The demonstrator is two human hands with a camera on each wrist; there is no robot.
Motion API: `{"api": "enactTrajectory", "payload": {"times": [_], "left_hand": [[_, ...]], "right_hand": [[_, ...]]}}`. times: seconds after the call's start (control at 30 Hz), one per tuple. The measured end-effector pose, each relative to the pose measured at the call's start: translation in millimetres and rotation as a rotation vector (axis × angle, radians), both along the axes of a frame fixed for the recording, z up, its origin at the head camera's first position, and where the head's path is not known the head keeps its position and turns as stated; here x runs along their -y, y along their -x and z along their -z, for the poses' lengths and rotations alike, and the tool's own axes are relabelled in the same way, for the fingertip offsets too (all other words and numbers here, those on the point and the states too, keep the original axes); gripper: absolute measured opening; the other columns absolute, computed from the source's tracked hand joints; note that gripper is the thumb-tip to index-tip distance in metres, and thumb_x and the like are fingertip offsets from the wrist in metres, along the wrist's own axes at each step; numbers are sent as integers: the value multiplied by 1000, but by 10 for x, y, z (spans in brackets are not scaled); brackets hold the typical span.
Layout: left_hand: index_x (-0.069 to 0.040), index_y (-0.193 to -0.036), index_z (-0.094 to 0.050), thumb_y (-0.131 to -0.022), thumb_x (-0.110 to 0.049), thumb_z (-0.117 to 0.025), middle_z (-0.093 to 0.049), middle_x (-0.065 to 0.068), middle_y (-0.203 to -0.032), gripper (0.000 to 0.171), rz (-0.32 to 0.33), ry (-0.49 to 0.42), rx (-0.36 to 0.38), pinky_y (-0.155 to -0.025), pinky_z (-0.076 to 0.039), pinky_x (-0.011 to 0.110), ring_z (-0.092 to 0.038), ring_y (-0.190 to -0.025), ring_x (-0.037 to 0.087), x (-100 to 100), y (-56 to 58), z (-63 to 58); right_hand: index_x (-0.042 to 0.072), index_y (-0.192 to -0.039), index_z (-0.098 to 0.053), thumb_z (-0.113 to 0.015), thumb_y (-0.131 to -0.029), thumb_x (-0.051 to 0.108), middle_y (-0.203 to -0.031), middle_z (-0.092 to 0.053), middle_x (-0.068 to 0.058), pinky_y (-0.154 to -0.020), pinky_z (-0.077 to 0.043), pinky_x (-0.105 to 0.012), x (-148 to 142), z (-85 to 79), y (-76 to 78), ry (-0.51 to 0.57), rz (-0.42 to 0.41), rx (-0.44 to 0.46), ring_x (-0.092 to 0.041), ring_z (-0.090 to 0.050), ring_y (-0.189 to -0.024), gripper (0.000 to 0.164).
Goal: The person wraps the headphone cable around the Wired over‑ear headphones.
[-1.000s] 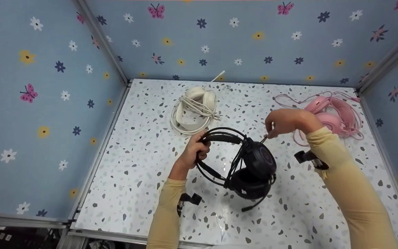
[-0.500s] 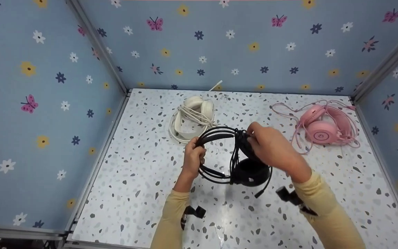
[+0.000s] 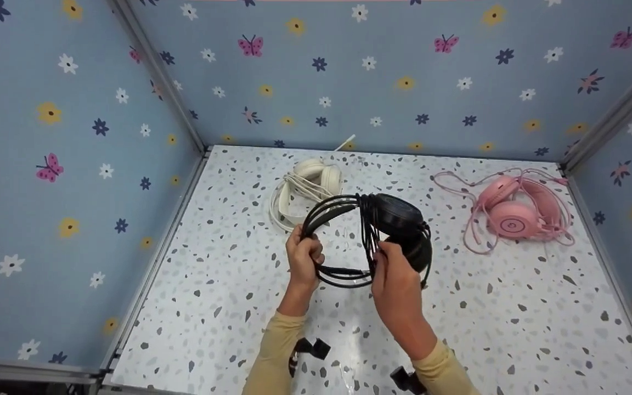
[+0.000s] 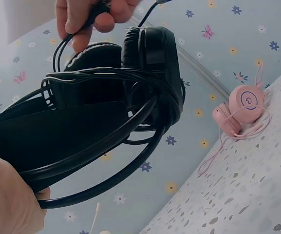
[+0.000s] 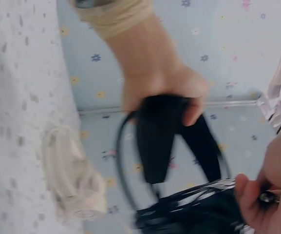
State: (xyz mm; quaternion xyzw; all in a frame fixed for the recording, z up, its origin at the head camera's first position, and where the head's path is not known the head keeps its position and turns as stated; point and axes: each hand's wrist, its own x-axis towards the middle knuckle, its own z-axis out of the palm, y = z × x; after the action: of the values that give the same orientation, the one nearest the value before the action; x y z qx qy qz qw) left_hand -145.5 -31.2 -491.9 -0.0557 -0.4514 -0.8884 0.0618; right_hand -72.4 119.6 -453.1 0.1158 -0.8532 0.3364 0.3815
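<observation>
A black headset [image 3: 398, 214] is held up over the table, its cable wound round the frame beside the ear cups. My left hand [image 3: 302, 258] grips the headband [image 5: 157, 141], fingers curled round it. The right hand [image 3: 401, 288] pinches the loose end of the black cable [image 4: 95, 14] close by the wound strands, near the lower ear cup. In the right wrist view, a small dark plug-like tip [image 5: 267, 197] shows between the right fingers. The microphone boom is mostly hidden behind the cups.
A white headset [image 3: 308, 181] with a bundled cable lies at the back left of the speckled table [image 3: 212, 307]. A pink headset [image 3: 513, 216] with loose cable loops lies at the back right. Flower-patterned panels [image 3: 371, 82] enclose the back and sides.
My right hand has come from beyond the ear cups, over them, down to the near side with the cable. The left hand keeps its grip while the headset tilts and turns.
</observation>
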Motion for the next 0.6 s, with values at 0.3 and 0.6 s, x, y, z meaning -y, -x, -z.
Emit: {"api": "enactTrajectory", "payload": {"times": [0.3,0.6], "left_hand": [[3,-78,-31,-67,6,-36,-22,3,-51,12,-5,-36,-3,-34,-18,24,-19,-38,10,-74,-121,-57],[-1,-82,-31,-69,8,-33,-22,1,-51,16,103,-91,-35,-33,-12,27,-14,-36,10,-93,-175,73]], "right_hand": [[11,-109,-62,-59,-82,8,-99,-63,2,-53,-48,-33,63,389,104,-92,240,-204,-17,-62,-78,28],[14,-128,-46,-52,-84,17,-121,-53,0,-31,-25,-27,106,663,45,-225,262,-11,-15,-35,-34,45]]}}
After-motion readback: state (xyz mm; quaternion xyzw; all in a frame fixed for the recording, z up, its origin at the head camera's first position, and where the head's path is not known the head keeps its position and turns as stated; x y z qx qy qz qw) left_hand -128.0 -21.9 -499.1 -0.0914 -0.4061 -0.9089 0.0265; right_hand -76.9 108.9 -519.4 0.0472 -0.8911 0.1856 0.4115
